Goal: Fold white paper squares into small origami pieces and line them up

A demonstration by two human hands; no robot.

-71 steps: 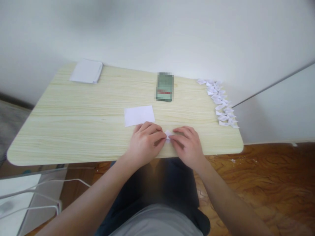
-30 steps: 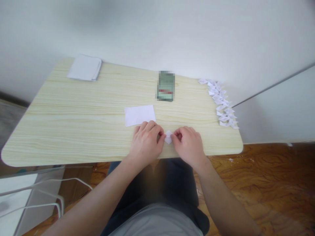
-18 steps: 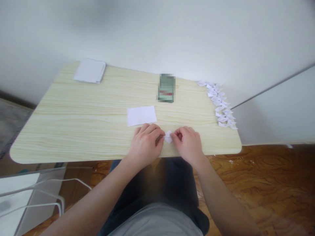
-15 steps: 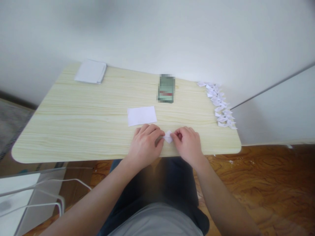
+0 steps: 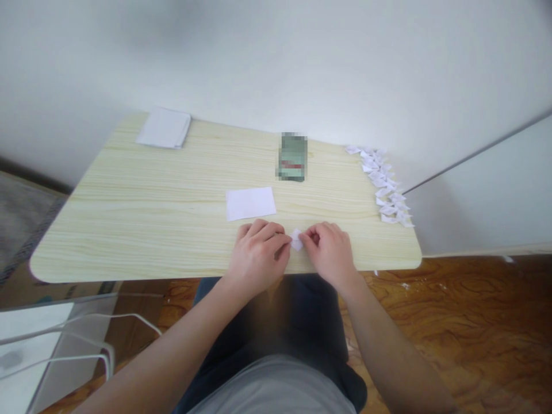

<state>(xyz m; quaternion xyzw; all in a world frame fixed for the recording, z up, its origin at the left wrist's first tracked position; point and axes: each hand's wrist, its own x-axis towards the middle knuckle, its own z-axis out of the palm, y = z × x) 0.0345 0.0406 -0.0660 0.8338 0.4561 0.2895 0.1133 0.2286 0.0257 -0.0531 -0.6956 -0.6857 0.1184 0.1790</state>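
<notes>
A small folded white paper piece (image 5: 296, 239) lies near the front edge of the light wooden table (image 5: 150, 218). My left hand (image 5: 257, 253) pinches its left side with curled fingers. My right hand (image 5: 330, 250) pinches its right side, fingers bent in. Both hands rest on the tabletop, and most of the piece is hidden between the fingertips. A flat white paper rectangle (image 5: 250, 203) lies just behind my left hand.
Several small folded white paper pieces (image 5: 386, 184) line the table's right edge. A stack of white sheets (image 5: 164, 127) sits at the back left corner. A blurred green pack (image 5: 292, 157) lies at the back middle. A white wall stands behind, wooden floor to the right.
My fingers have shifted slightly on the folded piece, from flat pressing to a pinch. The view has drifted a little; the hands stay in the same spot.
</notes>
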